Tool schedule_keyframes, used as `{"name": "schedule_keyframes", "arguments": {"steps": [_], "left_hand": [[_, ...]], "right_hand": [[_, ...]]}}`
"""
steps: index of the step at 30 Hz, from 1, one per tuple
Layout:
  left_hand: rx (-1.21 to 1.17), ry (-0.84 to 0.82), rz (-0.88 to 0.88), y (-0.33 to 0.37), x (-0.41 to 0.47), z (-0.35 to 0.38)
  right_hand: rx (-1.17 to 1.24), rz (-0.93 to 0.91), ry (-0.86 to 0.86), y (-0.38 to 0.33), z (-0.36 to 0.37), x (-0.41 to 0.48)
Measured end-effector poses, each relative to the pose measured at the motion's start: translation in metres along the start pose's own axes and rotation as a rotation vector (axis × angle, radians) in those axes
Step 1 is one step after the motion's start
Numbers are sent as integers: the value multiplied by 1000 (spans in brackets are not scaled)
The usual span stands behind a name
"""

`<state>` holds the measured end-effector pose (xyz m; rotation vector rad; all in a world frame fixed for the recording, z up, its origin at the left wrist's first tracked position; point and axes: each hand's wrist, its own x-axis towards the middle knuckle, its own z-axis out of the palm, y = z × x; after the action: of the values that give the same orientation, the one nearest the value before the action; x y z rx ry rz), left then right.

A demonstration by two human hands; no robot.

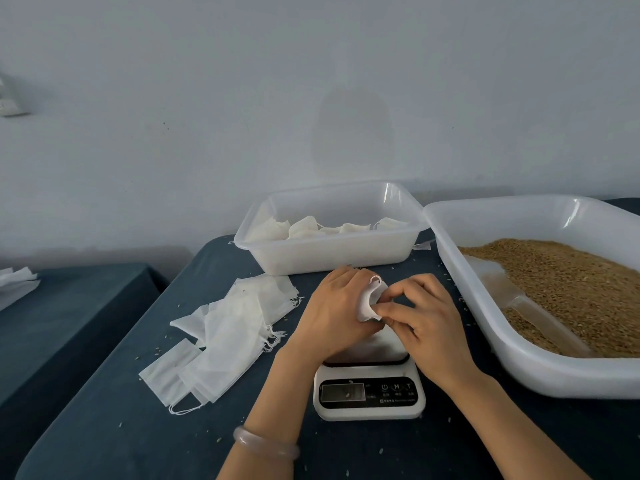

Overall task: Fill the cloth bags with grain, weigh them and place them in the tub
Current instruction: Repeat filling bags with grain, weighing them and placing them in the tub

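A small white cloth bag (373, 299) is held above the white digital scale (369, 393), its mouth bunched upward. My left hand (334, 311) grips it from the left and my right hand (424, 318) pinches its top from the right. The bag's lower part is hidden behind my fingers. Behind the scale stands a translucent tub (329, 252) with several filled bags (304, 228) inside. A large white tub (519, 358) at the right holds brown grain (568, 282) and a clear scoop (519, 303).
A loose pile of empty white cloth bags (225, 334) lies left of the scale on the dark blue tablecloth (104, 427). Stray grains dot the cloth. A second dark table (69, 306) with more white cloth stands at the far left. A pale wall is behind.
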<state>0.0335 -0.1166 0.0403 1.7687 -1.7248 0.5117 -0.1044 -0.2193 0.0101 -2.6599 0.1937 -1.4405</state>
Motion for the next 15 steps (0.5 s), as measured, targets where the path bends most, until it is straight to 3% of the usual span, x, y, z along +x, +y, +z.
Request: {"name": "schedule_keyframes", "arguments": {"steps": [11,15], "left_hand": [[-73,26,-293,-20,-15,0],[-126,124,-368,-25,-14,-3]], "right_hand": [[19,144,-42,-13,-8,6],[-88,72,-70,-28,-29,32]]}}
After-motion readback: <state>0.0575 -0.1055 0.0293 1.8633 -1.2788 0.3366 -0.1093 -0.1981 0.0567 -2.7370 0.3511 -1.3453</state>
